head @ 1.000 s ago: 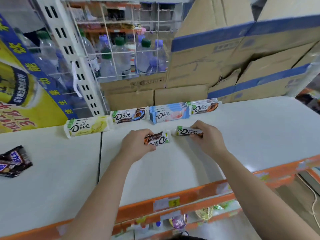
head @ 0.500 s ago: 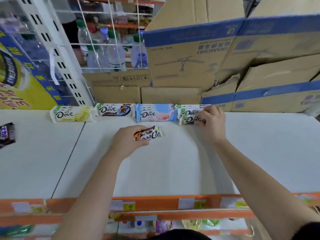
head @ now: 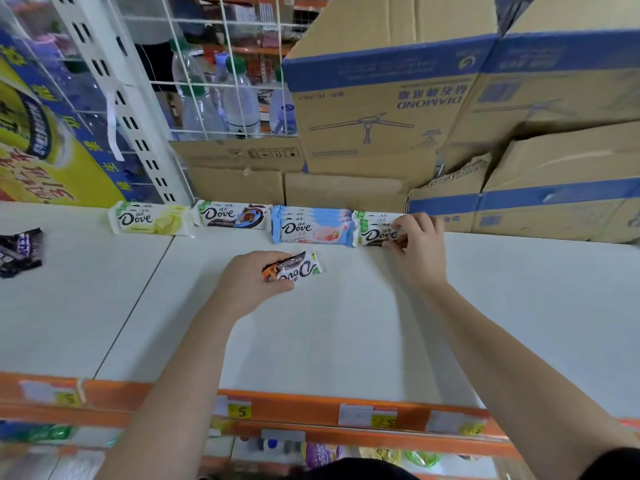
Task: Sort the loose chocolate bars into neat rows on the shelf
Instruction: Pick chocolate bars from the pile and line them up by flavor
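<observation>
Centrally, the left hand (head: 249, 285) curls its fingers round the near end of a loose bar (head: 298, 270). The bar is white with an orange-brown end, sits tilted out of line with the row, and shows its lettering upside down. Whether it rests on the shelf (head: 346, 334) or hangs just above it cannot be told.

At one o'clock from it, the right hand (head: 419, 247) pinches the right end of a white-wrapped bar (head: 377, 234) at the front of the white stack (head: 375, 215), apparently to square it with the bars behind.

The row runs along the back edge from ten o'clock to one o'clock: a yellow bar (head: 152, 220), a dark-swirl bar (head: 235, 216), a blue-and-pink stack (head: 313, 228), then the white stack, each touching or just beside the next. Wrappers are grouped by kind, so the loose bar probably needs turning before it joins a group. It looks like the white stack's kind, though blur leaves this unsure.

The shelf is a white board with a seam at eight o'clock. Its orange front lip (head: 304, 407) at six o'clock carries price tags (head: 239, 411). Some dark wrappers (head: 20, 251) lie at nine o'clock, well apart from the row. Cardboard boxes (head: 381, 109) are stacked behind from twelve to three o'clock. At eleven o'clock a wire grid (head: 207, 84) has water bottles (head: 240, 102) behind it, and a yellow poster (head: 34, 150) hangs at ten o'clock.
</observation>
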